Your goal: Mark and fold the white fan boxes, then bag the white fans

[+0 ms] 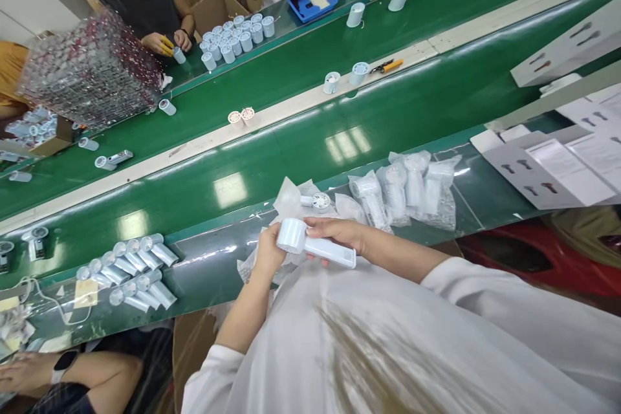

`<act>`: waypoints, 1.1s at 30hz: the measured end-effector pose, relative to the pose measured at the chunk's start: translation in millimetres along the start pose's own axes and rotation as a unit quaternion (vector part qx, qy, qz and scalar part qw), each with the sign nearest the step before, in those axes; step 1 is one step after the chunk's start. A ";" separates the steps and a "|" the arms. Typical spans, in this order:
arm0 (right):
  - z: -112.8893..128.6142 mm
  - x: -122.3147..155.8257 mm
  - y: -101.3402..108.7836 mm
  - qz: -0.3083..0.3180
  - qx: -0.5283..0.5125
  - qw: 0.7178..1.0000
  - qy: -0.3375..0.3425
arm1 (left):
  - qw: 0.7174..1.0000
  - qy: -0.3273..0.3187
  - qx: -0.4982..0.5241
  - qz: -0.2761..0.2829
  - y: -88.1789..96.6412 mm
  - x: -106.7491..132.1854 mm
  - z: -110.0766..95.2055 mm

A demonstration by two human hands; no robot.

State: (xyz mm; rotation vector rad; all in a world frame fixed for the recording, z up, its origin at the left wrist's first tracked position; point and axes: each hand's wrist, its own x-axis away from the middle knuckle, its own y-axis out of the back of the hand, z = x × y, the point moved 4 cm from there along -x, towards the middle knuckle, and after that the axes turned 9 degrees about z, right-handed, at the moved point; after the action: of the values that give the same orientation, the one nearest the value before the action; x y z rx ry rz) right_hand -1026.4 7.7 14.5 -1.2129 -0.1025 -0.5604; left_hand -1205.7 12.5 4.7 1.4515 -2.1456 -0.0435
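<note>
A pale blue handheld fan (330, 251), with a round drum head and a flat straight handle, is held in front of my white shirt. My left hand (270, 248) grips the drum head from its left side. Around the handle near the head, my right hand (338, 231) is closed, with some of its fingers hidden beneath. Just beyond my hands another fan (320, 200), its round grille showing, lies among translucent wrapping bags (288, 196). To the right, several fans in bubble-wrap bags (371, 197) lie side by side on the bench.
Several unwrapped fans (136, 257) lie in rows on the left bench. A green conveyor belt (276, 155) runs beyond. Printed boxes (528, 171) and leaflets stand at right. Across the belt, a co-worker's gloved hand (160, 44) holds a part beside grouped drum housings (235, 39).
</note>
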 end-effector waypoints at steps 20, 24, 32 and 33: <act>-7.0 41.8 -23.6 -0.229 -0.011 0.972 0.055 | 0.893 -0.319 -0.259 -0.182 -11.0 52.7 -45.4; -14.4 46.8 -27.4 -0.213 -0.025 0.977 -0.013 | 0.889 -0.279 -0.312 -0.185 -11.4 40.1 -43.9; -27.2 51.0 -13.2 -0.198 -0.006 0.980 0.013 | 0.848 -0.354 -0.362 -0.160 -37.0 61.5 -62.3; -27.4 50.5 -14.8 -0.194 -0.004 0.981 0.017 | 0.851 -0.350 -0.361 -0.153 -37.2 61.2 -62.4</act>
State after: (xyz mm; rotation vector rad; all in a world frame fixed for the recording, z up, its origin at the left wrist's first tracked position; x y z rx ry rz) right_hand -995.7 -38.4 35.7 -1.1959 -0.3131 -0.9220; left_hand -1162.5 -39.5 71.4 1.3734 -1.9744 -1.5322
